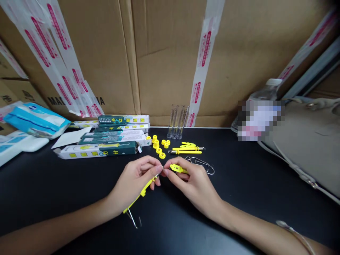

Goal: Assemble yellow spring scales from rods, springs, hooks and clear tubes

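My left hand (136, 179) pinches the top end of a long yellow rod (140, 196) with a metal wire hook at its lower end, held slanting over the black table (66, 184). My right hand (190, 182) pinches a small yellow plastic piece (177, 168), its fingertips meeting those of the left hand. Just beyond the hands lie several yellow rings (158, 146), more yellow rods with springs (186, 149) and metal wire hooks (202, 164).
Clear plastic tubes (177, 121) stand at the back against cardboard boxes (164, 60). Green-and-white product boxes (111, 140) lie at back left, with blue-white packets (34, 120) further left. A water bottle (261, 95) and a grey bag (308, 141) sit at right.
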`<action>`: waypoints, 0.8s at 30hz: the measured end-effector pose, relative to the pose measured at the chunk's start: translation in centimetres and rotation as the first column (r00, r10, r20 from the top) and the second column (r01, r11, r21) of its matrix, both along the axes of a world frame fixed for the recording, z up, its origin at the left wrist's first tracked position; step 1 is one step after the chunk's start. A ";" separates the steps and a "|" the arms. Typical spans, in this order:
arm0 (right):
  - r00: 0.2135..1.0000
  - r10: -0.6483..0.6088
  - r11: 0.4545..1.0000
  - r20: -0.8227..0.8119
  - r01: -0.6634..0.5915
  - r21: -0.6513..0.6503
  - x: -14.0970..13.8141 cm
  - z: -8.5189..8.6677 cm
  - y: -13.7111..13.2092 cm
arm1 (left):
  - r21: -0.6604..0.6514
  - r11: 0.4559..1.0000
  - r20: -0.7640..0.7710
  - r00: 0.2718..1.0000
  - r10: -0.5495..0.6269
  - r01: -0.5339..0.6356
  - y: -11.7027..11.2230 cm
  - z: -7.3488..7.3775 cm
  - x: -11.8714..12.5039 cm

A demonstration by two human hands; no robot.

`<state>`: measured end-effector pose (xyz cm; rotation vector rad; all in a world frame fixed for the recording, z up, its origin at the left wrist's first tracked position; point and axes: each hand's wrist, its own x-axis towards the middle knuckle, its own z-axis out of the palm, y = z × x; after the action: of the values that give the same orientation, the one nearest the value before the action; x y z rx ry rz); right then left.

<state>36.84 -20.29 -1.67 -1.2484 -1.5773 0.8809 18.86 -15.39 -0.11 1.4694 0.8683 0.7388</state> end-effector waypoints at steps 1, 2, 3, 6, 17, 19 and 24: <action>1.000 -0.001 1.000 -0.003 0.001 -0.006 0.0 0.0 0.1 | -0.003 1.000 0.012 1.000 -0.005 0.005 0.0 0.0 0.0; 1.000 -0.002 1.000 -0.006 0.002 -0.010 0.0 0.0 0.1 | -0.010 1.000 0.025 1.000 -0.006 0.007 0.0 0.0 0.0; 1.000 -0.002 1.000 -0.007 0.002 -0.011 0.0 0.0 0.2 | -0.022 1.000 0.040 0.999 -0.005 0.006 0.0 -0.1 0.0; 1.000 0.013 1.000 0.003 -0.013 -0.004 0.1 0.1 0.3 | -0.076 0.997 0.081 0.997 0.016 -0.010 0.0 -0.3 0.1; 0.998 0.060 0.997 -0.016 -0.061 -0.045 0.3 0.5 0.0 | -0.108 0.994 0.052 0.999 -0.017 0.023 -0.1 0.1 -0.2; 0.997 0.073 0.995 -0.036 -0.076 -0.066 0.4 0.7 0.1 | -0.115 0.993 0.052 0.998 -0.020 0.026 -0.2 0.2 -0.2; 0.985 0.117 0.983 -0.126 -0.133 -0.127 0.5 1.1 0.4 | -0.121 0.992 0.093 0.995 -0.024 0.035 -0.1 0.1 -0.1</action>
<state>37.32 -19.89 -0.56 -1.1771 -1.5351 1.1373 18.79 -15.51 0.02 1.3266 0.8067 0.7126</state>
